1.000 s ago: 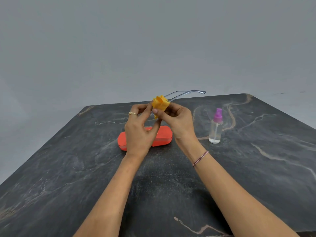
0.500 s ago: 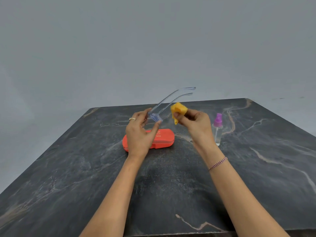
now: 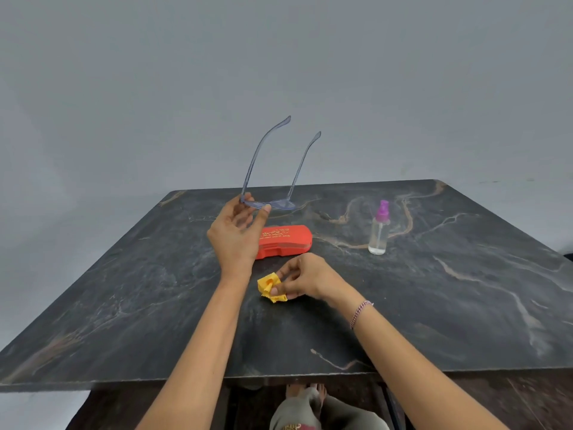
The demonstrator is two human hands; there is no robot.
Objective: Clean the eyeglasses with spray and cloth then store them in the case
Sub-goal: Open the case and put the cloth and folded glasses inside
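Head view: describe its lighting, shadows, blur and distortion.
Head view: soft, even light; only a faint shadow on the table near the right hand; the glasses look sharp, no motion blur; wide-angle lens stretches everything toward the bottom edge.

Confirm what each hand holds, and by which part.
Left hand pinches the eyeglasses by the front frame, near one hinge; right hand pinches the yellow cloth by one side.
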